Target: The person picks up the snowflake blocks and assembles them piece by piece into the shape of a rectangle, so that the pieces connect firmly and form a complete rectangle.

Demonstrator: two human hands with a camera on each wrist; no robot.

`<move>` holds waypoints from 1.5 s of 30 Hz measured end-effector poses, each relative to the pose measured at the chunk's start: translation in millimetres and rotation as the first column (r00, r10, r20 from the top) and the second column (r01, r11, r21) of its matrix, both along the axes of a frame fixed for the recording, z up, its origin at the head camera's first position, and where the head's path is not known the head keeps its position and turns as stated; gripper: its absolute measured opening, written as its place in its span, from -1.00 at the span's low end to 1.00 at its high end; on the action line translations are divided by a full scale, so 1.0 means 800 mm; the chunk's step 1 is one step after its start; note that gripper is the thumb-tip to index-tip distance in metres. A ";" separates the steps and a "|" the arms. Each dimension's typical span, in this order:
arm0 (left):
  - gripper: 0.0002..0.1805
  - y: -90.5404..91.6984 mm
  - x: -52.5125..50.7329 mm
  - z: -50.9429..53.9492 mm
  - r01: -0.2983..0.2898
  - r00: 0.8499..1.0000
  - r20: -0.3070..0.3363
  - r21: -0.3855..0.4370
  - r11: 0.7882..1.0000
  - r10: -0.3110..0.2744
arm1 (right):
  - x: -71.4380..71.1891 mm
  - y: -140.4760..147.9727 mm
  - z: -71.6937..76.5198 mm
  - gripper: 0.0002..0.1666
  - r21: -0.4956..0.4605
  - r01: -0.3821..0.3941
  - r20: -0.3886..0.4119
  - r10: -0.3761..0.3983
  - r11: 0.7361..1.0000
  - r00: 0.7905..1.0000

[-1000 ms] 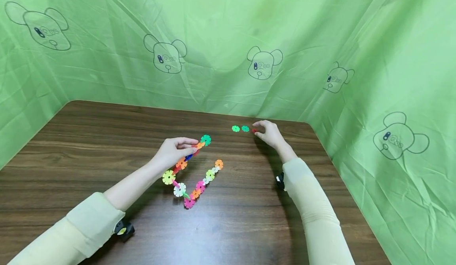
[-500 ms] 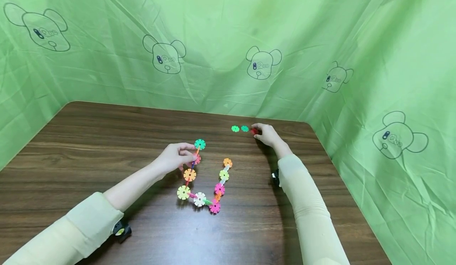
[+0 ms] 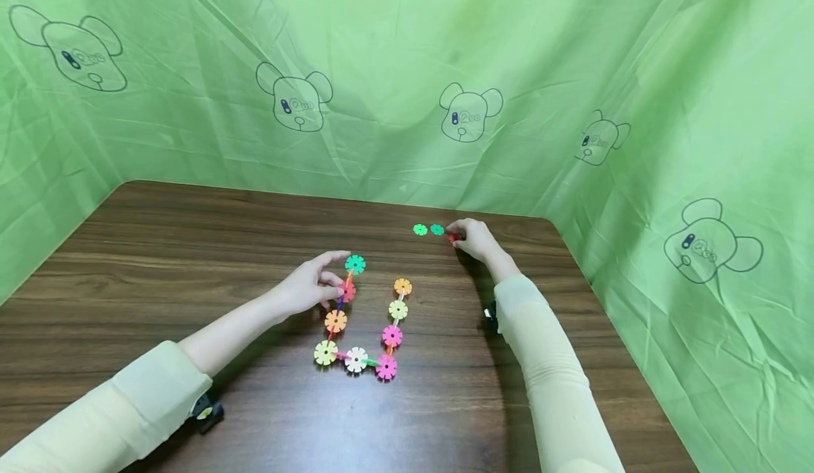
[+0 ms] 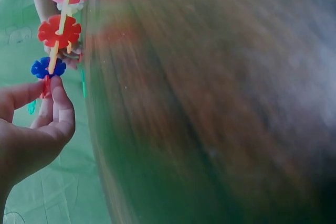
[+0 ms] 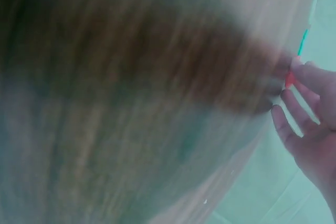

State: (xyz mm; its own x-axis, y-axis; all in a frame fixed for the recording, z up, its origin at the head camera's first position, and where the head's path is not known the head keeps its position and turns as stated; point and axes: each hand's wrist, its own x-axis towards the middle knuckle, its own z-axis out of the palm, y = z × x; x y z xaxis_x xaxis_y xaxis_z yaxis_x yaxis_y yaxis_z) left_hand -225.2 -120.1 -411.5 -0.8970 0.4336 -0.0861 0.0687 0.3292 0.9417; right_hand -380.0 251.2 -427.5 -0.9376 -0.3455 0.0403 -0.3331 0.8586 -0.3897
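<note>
A U-shaped chain of linked flower-shaped plastic discs lies in the middle in the head view, with a white disc (image 3: 356, 360) along its near side. Its left arm ends in a green disc (image 3: 355, 264), its right arm in an orange disc (image 3: 403, 286). My left hand (image 3: 304, 290) pinches the chain at a red disc (image 3: 347, 290), its index finger stretched toward the green end. Below a blue disc (image 4: 48, 67), the left wrist view shows this pinch. Toward the back, my right hand (image 3: 477, 239) pinches a loose red disc (image 3: 453, 237) at the tabletop, partly hidden by the fingers.
Two loose green discs, a light one (image 3: 420, 230) and a darker one (image 3: 437, 230), lie left of the right hand. The brown wooden table (image 3: 210, 247) meets a green curtain (image 3: 381, 148) with printed bear heads at the back and sides.
The chain has swung from a slanted V into a squarer U and settled on the table. My left hand has shifted slightly nearer. The right hand has stayed about the loose red disc.
</note>
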 end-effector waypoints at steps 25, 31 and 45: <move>-0.19 -0.006 0.004 -0.002 0.046 0.999 0.014 0.066 0.997 -0.047 | 0.023 -0.020 0.039 -0.82 -0.108 -0.029 0.006 0.030 0.994 1.000; -0.19 -0.007 0.005 0.000 0.035 0.999 0.019 0.082 0.996 -0.037 | 0.035 -0.037 0.058 -0.82 -0.145 -0.037 -0.043 0.031 0.989 0.999; -0.23 -0.008 0.013 0.003 -0.017 0.999 0.033 0.077 0.997 0.015 | 0.083 -0.081 0.086 -0.92 -0.341 -0.111 -0.266 0.018 0.934 0.964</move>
